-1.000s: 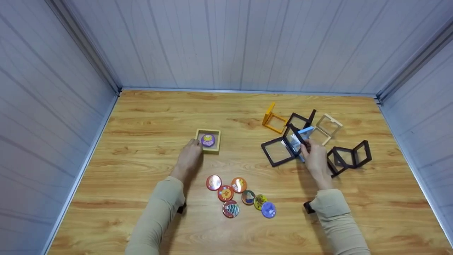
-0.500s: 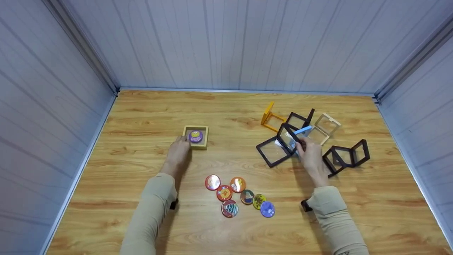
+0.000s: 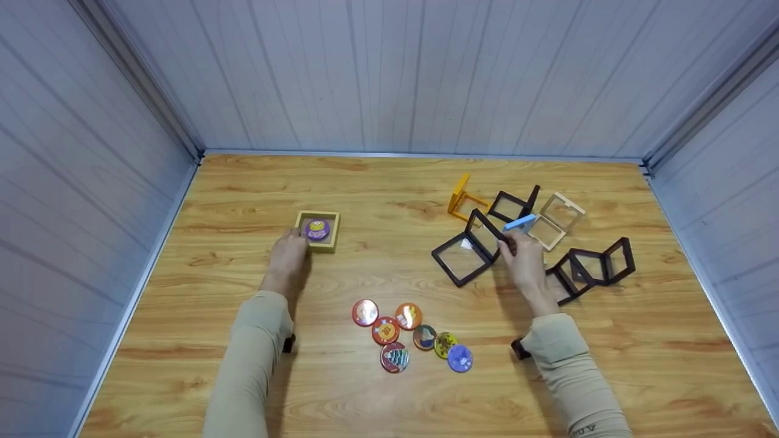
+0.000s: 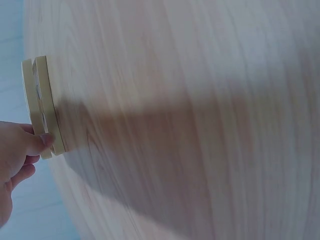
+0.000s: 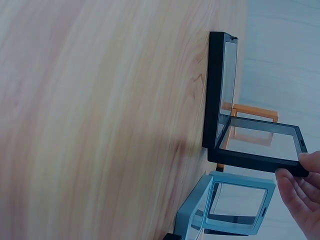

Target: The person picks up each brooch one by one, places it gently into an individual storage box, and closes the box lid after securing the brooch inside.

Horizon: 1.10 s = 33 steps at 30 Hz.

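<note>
Right of the desk's (image 3: 389,188) middle, the black frame (image 3: 481,249) stands open; right hand (image 3: 527,264) pinches its raised panel. Step in hand looks like handling this panel; next move probably calls for a light, steady pinch (blue frame (image 3: 521,224) close beside). Toward the left edge, left hand (image 3: 288,254) grips the yellow frame (image 3: 322,247), purple badge (image 3: 317,229) within. Loose badges (image 3: 386,330) nearer the near edge; widest room between the two held frames, toward the far edge.

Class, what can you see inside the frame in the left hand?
A purple badge with a yellow figure shows inside the frame. The badge's underside cannot be seen, and the left hand covers the frame's near left corner.
</note>
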Tool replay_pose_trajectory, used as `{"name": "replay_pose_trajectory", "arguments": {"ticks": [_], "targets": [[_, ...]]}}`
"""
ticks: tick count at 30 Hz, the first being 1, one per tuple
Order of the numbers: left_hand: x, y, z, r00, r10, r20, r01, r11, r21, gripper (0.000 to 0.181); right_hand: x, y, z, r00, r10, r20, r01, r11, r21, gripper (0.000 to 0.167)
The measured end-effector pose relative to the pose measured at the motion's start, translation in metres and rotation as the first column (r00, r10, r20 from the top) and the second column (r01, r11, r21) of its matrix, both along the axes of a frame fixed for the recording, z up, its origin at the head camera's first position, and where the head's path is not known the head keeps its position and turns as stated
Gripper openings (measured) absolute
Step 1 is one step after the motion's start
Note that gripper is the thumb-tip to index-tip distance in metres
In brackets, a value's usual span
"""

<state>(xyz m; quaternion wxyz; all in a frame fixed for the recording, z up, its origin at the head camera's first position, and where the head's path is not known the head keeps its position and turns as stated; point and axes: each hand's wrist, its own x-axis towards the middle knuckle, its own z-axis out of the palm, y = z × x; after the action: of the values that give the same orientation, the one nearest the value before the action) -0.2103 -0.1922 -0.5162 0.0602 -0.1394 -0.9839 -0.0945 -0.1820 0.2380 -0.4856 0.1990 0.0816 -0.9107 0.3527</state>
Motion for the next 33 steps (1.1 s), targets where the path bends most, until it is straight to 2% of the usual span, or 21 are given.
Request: {"name": "replay_pose_trajectory", "arguments": {"ticks": [5, 9, 21, 33], "targets": [[-0.002, -0.007, 0.000, 0.999, 0.039, 0.001, -0.039, 0.999, 0.030, 0.020, -0.001, -0.005, -0.001, 1.000, 0.020, -0.016, -0.019, 1.000, 0.018, 0.014], [-0.004, -0.013, 0.000, 0.998, 0.061, -0.010, -0.060, 0.998, 0.019, 0.019, -0.002, -0.009, -0.001, 1.000, 0.028, -0.002, -0.028, 0.999, 0.025, 0.013], [-0.009, -0.030, 0.008, 0.994, 0.099, 0.037, -0.094, 0.989, -0.113, 0.020, 0.000, -0.020, 0.000, 0.997, 0.069, -0.029, -0.068, 0.997, 0.044, 0.013], [-0.011, -0.036, 0.008, 0.993, 0.106, 0.053, -0.103, 0.993, -0.060, 0.026, 0.008, -0.032, 0.001, 0.992, 0.123, 0.007, -0.123, 0.992, 0.027, 0.013]]}}
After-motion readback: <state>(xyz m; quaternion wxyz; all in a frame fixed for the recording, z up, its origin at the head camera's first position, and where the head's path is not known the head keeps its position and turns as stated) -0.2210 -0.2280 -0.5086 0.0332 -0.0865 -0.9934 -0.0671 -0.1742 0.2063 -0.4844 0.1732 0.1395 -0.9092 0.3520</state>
